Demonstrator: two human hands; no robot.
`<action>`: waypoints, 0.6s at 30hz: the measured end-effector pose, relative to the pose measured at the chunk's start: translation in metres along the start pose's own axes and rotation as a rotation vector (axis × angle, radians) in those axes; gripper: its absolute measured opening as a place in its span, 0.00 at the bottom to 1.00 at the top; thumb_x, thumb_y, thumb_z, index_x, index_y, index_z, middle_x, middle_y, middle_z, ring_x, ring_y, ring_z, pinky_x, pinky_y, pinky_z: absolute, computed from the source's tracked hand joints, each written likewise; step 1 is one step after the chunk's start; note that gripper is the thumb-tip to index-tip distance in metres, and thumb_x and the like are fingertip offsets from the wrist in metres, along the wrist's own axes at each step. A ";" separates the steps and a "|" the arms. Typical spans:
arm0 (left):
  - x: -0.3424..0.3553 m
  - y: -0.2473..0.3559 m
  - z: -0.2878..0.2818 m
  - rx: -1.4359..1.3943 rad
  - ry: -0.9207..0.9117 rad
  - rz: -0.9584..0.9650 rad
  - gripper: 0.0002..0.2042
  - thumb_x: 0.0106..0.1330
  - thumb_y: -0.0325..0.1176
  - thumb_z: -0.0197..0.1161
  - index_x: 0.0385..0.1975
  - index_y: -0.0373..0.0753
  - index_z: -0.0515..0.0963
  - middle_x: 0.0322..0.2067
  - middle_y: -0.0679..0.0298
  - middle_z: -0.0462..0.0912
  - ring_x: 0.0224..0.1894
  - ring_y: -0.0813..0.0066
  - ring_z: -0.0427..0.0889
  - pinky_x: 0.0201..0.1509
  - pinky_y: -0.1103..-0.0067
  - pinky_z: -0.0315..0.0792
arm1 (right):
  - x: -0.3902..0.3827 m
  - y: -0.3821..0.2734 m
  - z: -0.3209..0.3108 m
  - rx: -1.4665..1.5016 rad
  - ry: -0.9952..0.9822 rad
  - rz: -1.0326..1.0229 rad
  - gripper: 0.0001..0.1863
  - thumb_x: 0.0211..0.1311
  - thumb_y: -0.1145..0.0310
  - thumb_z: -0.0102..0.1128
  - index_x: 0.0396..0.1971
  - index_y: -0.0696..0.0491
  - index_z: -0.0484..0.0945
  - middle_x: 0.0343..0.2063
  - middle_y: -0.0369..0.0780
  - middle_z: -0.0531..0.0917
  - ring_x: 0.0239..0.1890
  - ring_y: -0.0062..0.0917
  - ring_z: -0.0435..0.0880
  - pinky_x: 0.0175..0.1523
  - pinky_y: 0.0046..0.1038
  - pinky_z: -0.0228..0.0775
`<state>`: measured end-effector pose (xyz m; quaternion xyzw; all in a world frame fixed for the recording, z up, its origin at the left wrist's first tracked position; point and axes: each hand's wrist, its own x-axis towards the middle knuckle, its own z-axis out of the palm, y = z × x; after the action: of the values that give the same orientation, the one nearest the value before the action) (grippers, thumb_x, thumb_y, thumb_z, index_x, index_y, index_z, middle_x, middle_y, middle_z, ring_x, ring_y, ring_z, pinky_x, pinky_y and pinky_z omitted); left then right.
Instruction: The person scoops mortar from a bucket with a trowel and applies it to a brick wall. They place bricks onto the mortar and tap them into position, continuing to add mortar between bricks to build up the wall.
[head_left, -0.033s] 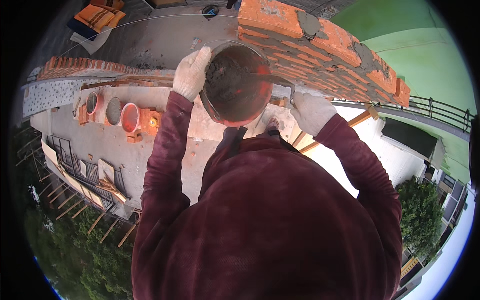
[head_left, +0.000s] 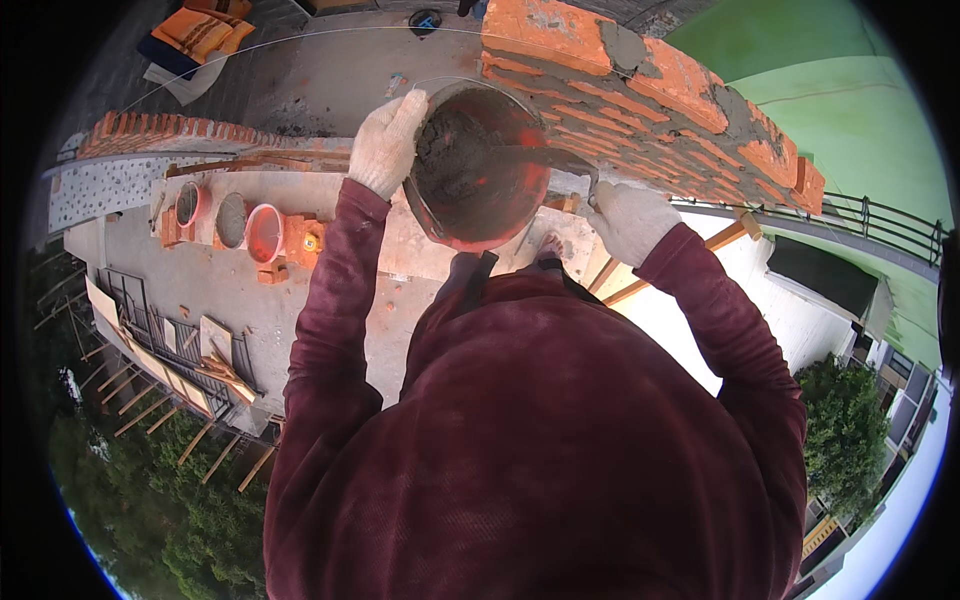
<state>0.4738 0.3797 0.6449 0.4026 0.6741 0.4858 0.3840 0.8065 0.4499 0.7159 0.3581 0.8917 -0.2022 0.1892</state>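
A red bucket (head_left: 480, 244) is held tilted in front of me, its inside smeared grey. Wet mortar (head_left: 452, 150) lies along its left side. My left hand (head_left: 387, 145), in a pale knitted work glove, is closed on the bucket's left rim. In a matching glove, my right hand (head_left: 634, 222) grips a trowel (head_left: 550, 157) by its handle, which the fingers mostly hide. The trowel's blade reaches over the rim into the bucket, near the mortar. Just beyond stands a brick wall (head_left: 672, 88) of orange bricks with grey mortar joints.
Along the wall's top runs a thin string line. To the left, several buckets (head_left: 265, 232) stand beside loose bricks (head_left: 298, 240) on the lower level. A low brick wall (head_left: 170, 134) extends leftward. Wooden beams (head_left: 625, 290) slope below my right arm, and a metal railing (head_left: 868, 215) lies right.
The whole scene sits slightly further right in the picture. Both hands keep their hold on the bucket and trowel; nothing else visibly differs.
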 end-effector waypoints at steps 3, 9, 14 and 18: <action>0.008 0.010 -0.002 0.156 -0.007 0.041 0.30 0.76 0.58 0.51 0.42 0.30 0.82 0.30 0.56 0.82 0.37 0.68 0.80 0.46 0.72 0.72 | 0.013 -0.002 -0.009 -0.130 0.060 -0.039 0.17 0.61 0.70 0.60 0.48 0.59 0.77 0.33 0.50 0.84 0.38 0.47 0.88 0.40 0.44 0.81; 0.025 0.036 -0.009 0.307 -0.098 0.097 0.30 0.75 0.59 0.50 0.42 0.31 0.81 0.28 0.54 0.80 0.34 0.65 0.78 0.45 0.71 0.72 | 0.033 -0.008 -0.017 -0.473 0.208 -0.129 0.15 0.63 0.72 0.61 0.50 0.50 0.75 0.38 0.44 0.81 0.39 0.36 0.89 0.39 0.39 0.82; 0.029 0.055 0.006 0.246 -0.117 0.084 0.29 0.75 0.58 0.51 0.39 0.31 0.81 0.25 0.62 0.76 0.31 0.71 0.71 0.41 0.73 0.71 | 0.054 0.014 0.002 -0.492 0.291 -0.251 0.18 0.62 0.70 0.61 0.53 0.49 0.74 0.41 0.41 0.83 0.43 0.35 0.87 0.43 0.41 0.78; 0.025 0.062 0.016 0.162 -0.075 0.052 0.28 0.75 0.55 0.53 0.37 0.30 0.81 0.25 0.67 0.75 0.32 0.76 0.71 0.41 0.75 0.70 | 0.038 0.028 0.018 -0.443 0.302 -0.357 0.14 0.64 0.68 0.59 0.50 0.48 0.76 0.40 0.38 0.84 0.45 0.33 0.86 0.44 0.42 0.75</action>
<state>0.4897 0.4207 0.6975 0.4674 0.6857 0.4243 0.3624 0.8041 0.4808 0.6761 0.1721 0.9808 0.0222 0.0894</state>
